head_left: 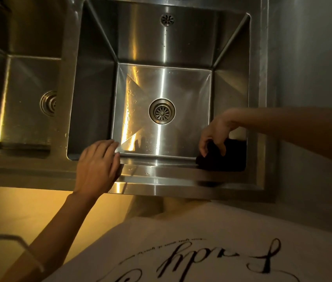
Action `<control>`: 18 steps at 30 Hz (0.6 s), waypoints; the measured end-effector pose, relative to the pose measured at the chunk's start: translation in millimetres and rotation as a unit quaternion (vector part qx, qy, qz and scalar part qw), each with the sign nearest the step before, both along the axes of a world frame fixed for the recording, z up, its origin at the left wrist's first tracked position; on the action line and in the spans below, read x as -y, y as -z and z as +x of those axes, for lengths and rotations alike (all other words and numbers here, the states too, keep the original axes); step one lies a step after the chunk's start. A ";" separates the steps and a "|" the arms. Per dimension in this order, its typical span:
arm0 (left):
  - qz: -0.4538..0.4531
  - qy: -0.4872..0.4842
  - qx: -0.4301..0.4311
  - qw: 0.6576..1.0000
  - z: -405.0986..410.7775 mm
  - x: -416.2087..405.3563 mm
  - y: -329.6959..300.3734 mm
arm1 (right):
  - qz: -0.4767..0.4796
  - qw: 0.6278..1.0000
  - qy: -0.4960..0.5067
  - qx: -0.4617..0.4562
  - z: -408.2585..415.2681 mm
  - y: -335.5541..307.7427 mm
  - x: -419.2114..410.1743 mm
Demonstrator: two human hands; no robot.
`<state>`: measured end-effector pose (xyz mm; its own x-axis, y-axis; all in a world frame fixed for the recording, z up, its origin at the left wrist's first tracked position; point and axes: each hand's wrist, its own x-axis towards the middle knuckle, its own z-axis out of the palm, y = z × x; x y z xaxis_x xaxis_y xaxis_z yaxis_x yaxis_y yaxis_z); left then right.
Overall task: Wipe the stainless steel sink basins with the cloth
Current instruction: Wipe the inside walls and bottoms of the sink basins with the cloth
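Head view, left to right: we see the left basin [18,88] partly in frame, untouched-looking. Our left hand [98,167] rests flat on the front rim of the right basin [161,47], fingers [108,145] straight, released, holding nothing. Drain [162,111] sits mid-floor. Our right hand [215,133] reaches into the near right corner, its fingers curled onto the dark cloth [222,157] there. We judge the cloth soft, light, limp: bunch it in the palm, press flat on slick steel.

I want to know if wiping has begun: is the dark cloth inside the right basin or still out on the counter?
Inside. The right hand grips the cloth at the near right corner of the right basin, below its rim.
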<state>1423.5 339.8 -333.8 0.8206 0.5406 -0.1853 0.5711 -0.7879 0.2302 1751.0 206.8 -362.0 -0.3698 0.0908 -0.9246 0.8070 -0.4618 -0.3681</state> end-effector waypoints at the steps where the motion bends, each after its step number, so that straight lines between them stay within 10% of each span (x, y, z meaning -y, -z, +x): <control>1: 0.003 -0.004 0.005 1.000 -1.2 -1.4 0.3 | -0.004 1.000 0.015 -0.002 -1.5 -0.8 -0.3; 18: 0.037 -0.044 0.014 0.998 -0.7 -16.3 4.4 | 0.228 0.948 0.169 -0.146 -92.6 34.7 -88.8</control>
